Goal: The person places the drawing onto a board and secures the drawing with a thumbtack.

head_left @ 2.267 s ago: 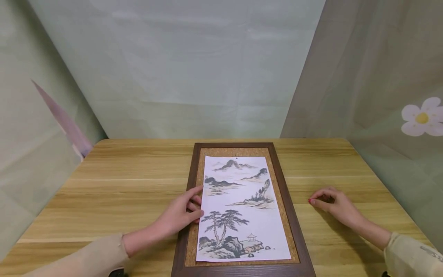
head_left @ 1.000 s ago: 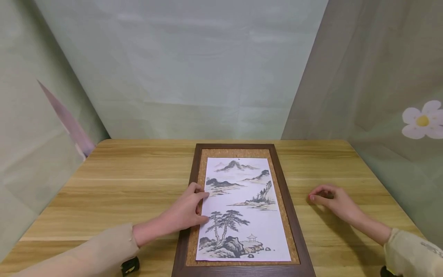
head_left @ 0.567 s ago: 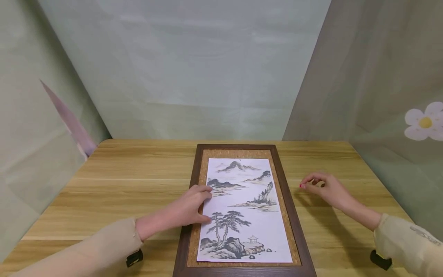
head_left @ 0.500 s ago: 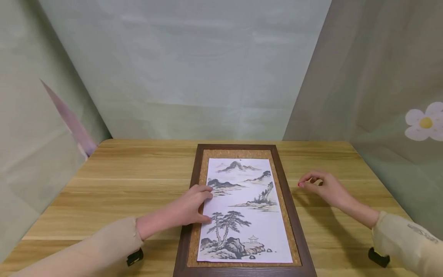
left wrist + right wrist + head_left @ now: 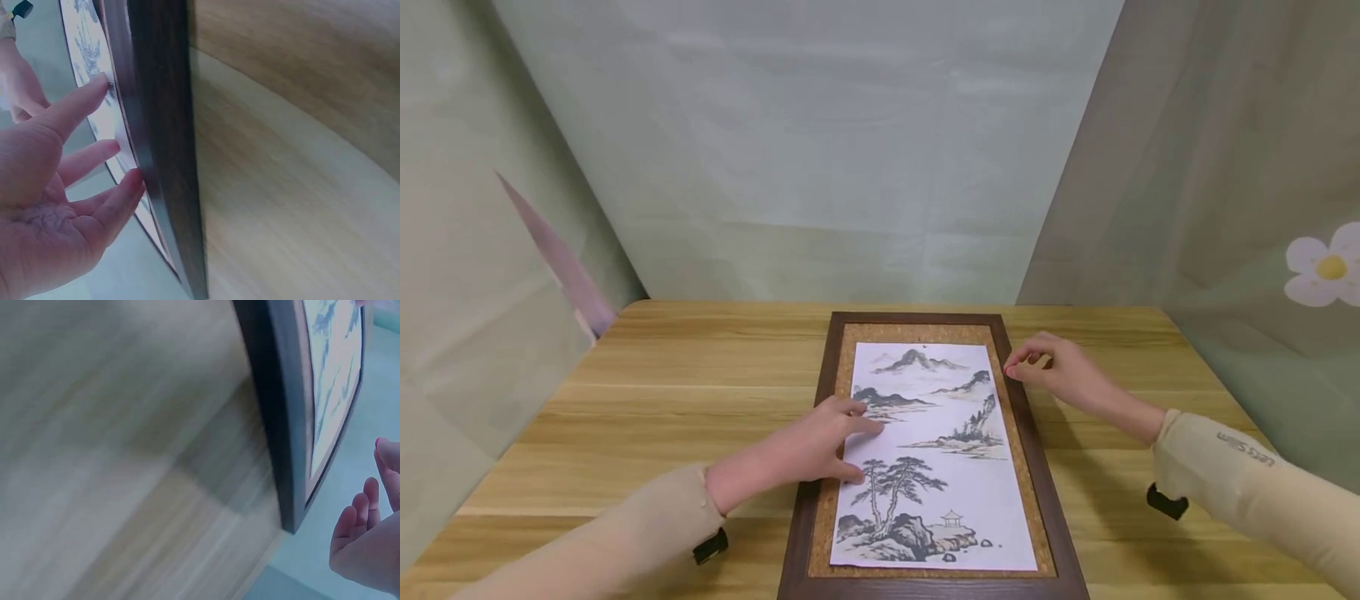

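A white paper (image 5: 955, 483) with an ink landscape of mountains and pines lies on a cork board (image 5: 955, 334) inside a dark brown wooden frame (image 5: 1038, 467). My left hand (image 5: 831, 437) rests on the paper's left edge, fingers and thumb spread apart. In the left wrist view its fingertips (image 5: 132, 181) sit along the frame's side. Beyond the frame's right side, my right hand (image 5: 1067, 375) pinches a tiny red pushpin (image 5: 1008, 372) between thumb and index finger. Its shaft is hidden. The right wrist view shows the other fingers (image 5: 359, 509) loosely curled. A small dark spot marks the paper's top edge.
The frame lies on a wood-grain table (image 5: 700, 358), its near edge cut off by the view. A pale green curtain (image 5: 820, 150) hangs behind the table, and a white flower (image 5: 1326, 265) is printed on the cloth at the right. Small black devices are strapped at both wrists.
My right hand has moved left and away from me, carrying the red pushpin from over the table to the frame's right side. My left fingers have slid further onto the paper and spread.
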`<state>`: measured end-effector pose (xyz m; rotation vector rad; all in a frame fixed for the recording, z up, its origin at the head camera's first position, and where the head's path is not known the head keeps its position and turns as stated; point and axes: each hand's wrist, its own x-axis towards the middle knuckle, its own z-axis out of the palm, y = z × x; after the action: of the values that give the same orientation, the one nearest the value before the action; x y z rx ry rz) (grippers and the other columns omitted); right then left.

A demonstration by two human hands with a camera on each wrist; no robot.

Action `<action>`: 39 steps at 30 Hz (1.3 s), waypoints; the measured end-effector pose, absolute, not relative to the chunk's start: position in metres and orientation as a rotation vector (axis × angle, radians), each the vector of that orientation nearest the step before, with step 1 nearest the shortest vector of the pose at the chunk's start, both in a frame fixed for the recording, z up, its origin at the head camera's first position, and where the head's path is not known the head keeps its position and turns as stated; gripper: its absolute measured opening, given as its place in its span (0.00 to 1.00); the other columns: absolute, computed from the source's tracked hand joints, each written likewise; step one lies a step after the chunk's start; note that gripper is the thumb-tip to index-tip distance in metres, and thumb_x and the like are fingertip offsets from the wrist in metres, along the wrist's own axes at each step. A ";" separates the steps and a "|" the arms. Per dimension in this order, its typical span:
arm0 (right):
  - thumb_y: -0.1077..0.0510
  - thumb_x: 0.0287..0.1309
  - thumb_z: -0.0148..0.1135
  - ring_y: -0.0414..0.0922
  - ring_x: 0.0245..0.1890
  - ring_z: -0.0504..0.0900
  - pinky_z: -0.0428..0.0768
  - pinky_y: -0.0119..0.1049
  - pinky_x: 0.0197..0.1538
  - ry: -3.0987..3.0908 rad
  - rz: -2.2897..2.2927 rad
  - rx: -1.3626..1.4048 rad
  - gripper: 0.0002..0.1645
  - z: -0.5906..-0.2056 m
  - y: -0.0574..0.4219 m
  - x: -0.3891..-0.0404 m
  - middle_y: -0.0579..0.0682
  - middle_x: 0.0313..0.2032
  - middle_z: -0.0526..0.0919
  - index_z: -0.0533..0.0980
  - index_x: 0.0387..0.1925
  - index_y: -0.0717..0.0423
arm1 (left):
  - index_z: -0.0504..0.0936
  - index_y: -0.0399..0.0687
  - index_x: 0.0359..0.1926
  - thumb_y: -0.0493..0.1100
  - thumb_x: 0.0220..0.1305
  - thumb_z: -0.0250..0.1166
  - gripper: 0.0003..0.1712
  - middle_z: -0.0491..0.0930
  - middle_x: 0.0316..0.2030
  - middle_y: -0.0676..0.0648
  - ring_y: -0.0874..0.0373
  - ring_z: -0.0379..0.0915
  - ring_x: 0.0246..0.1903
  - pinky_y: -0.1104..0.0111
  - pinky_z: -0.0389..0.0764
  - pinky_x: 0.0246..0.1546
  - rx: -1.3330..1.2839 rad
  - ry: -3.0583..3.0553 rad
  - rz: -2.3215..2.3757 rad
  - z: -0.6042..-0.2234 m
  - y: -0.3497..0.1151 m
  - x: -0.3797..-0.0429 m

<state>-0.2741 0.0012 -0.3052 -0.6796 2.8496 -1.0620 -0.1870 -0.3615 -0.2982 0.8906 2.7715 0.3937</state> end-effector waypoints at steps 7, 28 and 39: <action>0.53 0.63 0.65 0.45 0.34 0.72 0.73 0.35 0.34 2.757 -1.064 -0.769 0.03 -0.304 -0.036 -0.294 0.48 0.36 0.79 0.83 0.36 0.47 | 0.78 0.46 0.63 0.49 0.51 0.76 0.37 0.70 0.66 0.31 0.31 0.63 0.66 0.42 0.70 0.66 0.866 2.780 0.374 -0.296 -0.361 -0.185; 0.61 0.70 0.56 0.43 0.35 0.75 0.74 0.33 0.37 2.528 -1.140 -0.951 0.04 -0.318 -0.100 -0.335 0.56 0.39 0.82 0.76 0.41 0.57 | 0.77 0.47 0.63 0.49 0.53 0.75 0.36 0.70 0.64 0.31 0.34 0.67 0.63 0.45 0.76 0.61 0.902 2.783 0.362 -0.295 -0.362 -0.182; 0.59 0.72 0.52 0.43 0.30 0.72 0.72 0.34 0.33 2.548 -1.056 -0.834 0.05 -0.322 -0.109 -0.346 0.52 0.37 0.81 0.75 0.42 0.53 | 0.77 0.48 0.64 0.50 0.54 0.75 0.36 0.70 0.64 0.31 0.33 0.67 0.64 0.45 0.76 0.61 0.930 2.789 0.320 -0.294 -0.361 -0.181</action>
<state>-0.3461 -0.1085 -0.3220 -0.8338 2.5482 -1.0559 -0.1811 -0.3609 -0.2945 0.9296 2.7890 0.3199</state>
